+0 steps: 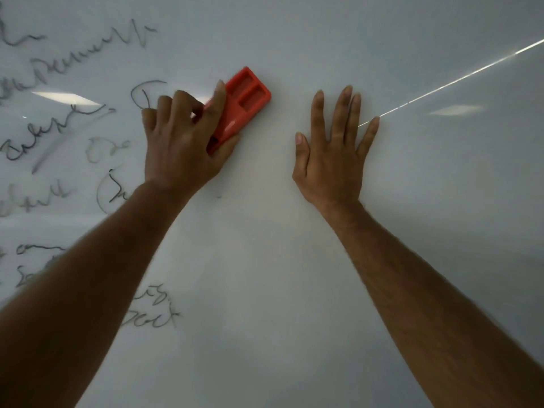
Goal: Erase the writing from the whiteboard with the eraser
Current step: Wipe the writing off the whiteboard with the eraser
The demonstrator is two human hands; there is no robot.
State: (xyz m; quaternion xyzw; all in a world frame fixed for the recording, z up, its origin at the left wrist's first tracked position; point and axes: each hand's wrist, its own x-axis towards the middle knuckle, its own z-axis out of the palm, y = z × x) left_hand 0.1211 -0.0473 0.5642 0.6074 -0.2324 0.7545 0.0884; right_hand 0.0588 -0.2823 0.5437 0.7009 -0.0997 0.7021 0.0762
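Note:
A white whiteboard [294, 260] fills the whole view. My left hand [182, 142] grips a red plastic eraser [244, 98] and holds it against the board, tilted up to the right. My right hand [335, 151] lies flat on the board with its fingers spread, a little to the right of the eraser, holding nothing. Black handwriting [59, 113] covers the left part of the board, partly hidden behind my left forearm. A few more scribbled words [153, 310] sit lower down by that forearm.
A bright thin reflected line [456, 81] runs diagonally across the board's upper right. Soft light reflections [454, 110] show on the glossy surface. The board to the right of the eraser carries no writing.

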